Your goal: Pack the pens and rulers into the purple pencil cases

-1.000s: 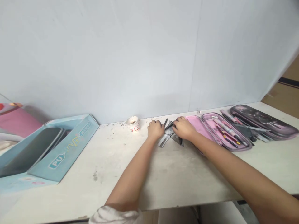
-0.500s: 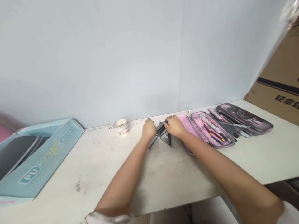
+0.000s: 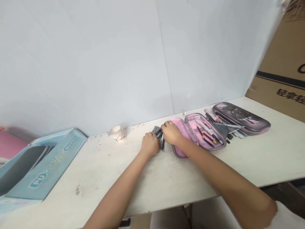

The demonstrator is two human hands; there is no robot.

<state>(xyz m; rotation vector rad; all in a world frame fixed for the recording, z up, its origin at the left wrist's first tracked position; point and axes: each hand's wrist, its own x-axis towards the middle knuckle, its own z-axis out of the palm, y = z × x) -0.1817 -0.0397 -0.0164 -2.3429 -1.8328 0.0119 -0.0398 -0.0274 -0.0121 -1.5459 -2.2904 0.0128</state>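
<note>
Both my hands meet at the back of a white table (image 3: 166,181). My left hand (image 3: 149,144) is closed around a bunch of grey, clear rulers (image 3: 159,133). My right hand (image 3: 170,133) grips the same bunch from the right, fingers curled over it. Right beside my right hand lies an open pink pencil case (image 3: 190,133) with several pens held in its lid.
A dark patterned pencil case (image 3: 240,117) and loose pens lie further right. A small paper cup (image 3: 116,132) stands near the wall. A light blue box (image 3: 38,165) sits at the left. Cardboard boxes (image 3: 283,79) stand past the table's right end.
The spread-out rulers have been gathered into one bunch between my two hands. My hands have drawn closer together, and the view has swung right.
</note>
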